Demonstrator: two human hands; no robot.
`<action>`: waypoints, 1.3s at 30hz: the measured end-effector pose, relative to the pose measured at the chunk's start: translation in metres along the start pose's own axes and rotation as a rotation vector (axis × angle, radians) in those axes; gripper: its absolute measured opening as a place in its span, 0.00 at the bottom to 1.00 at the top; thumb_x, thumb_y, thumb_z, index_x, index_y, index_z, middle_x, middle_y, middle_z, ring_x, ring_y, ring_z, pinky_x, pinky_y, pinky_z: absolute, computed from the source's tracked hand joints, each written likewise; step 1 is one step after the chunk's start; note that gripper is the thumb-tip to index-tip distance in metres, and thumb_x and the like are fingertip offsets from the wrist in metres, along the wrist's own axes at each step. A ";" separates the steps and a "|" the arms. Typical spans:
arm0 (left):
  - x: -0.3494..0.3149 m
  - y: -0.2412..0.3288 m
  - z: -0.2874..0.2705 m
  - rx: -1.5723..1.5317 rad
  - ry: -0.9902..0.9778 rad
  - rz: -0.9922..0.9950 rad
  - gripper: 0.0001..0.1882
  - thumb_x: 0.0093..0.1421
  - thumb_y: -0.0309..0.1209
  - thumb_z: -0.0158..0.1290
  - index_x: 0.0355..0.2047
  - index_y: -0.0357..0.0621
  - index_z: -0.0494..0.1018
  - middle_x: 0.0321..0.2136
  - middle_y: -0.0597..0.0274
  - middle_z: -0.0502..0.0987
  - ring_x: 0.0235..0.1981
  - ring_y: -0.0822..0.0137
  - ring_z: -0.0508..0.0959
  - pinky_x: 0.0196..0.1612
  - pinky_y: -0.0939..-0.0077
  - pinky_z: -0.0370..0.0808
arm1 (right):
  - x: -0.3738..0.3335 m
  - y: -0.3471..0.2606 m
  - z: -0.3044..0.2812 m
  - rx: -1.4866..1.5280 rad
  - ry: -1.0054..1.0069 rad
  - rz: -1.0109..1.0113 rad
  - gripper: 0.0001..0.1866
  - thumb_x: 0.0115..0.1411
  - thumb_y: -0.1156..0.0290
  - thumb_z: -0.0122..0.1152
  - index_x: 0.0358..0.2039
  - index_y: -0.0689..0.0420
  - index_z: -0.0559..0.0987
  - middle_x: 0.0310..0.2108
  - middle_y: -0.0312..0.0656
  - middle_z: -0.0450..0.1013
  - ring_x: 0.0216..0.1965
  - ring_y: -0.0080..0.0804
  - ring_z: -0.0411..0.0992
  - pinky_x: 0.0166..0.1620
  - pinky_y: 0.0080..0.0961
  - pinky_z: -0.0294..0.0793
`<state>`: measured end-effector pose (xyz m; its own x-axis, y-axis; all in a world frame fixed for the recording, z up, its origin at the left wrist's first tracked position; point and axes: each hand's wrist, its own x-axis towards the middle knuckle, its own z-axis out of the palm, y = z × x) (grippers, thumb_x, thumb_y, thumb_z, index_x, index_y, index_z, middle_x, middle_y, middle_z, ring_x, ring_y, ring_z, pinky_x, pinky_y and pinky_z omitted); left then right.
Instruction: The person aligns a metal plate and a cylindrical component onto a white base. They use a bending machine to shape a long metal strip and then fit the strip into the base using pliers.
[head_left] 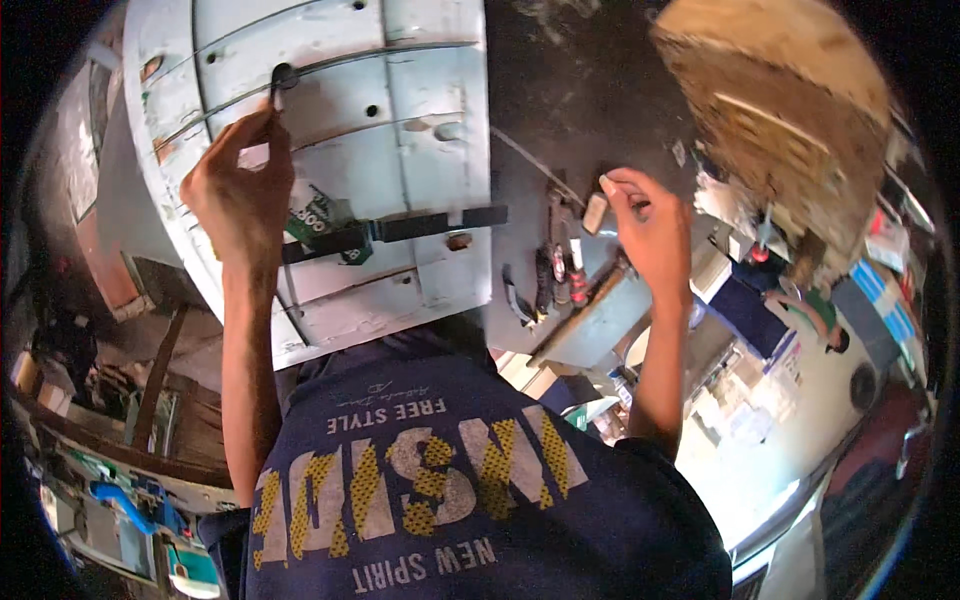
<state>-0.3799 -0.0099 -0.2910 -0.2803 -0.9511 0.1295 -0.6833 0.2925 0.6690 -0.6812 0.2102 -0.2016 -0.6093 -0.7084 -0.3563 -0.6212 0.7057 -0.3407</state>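
Note:
My left hand [240, 180] is closed in a pinch over the white panel [420, 80]. Between its thumb and fingertips is a small dark piece with a rounded end [285, 76]; its exact kind does not show. That end lies by a groove in the panel, and I cannot tell whether it touches. A green and white packet [318, 218] lies near the wrist, partly over a black strip [410, 227] across the panel. Away from the panel, my right hand [652, 225] is raised with thumb and fingers pinched together; whatever they hold, if anything, is too small to make out.
On the dark surface right of the panel lie a thin rod [535, 160], a small wooden block [595, 213] and several hand tools [560, 275]. A worn wooden board [770, 120] stands at the upper right. Farther right, a person in green [820, 318] is beside cluttered shelves.

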 end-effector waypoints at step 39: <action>-0.006 -0.006 0.013 -0.223 -0.024 0.006 0.08 0.55 0.23 0.59 0.35 0.35 0.84 0.30 0.49 0.85 0.31 0.58 0.86 0.39 0.70 0.81 | -0.038 0.056 0.038 0.171 0.110 -0.024 0.08 0.64 0.72 0.64 0.38 0.64 0.83 0.29 0.41 0.81 0.31 0.24 0.79 0.36 0.25 0.76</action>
<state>-0.3827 -0.0048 -0.3054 -0.3018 -0.9460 0.1181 -0.5167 0.2664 0.8137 -0.6734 0.2773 -0.2403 -0.6514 -0.7156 -0.2521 -0.5492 0.6740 -0.4941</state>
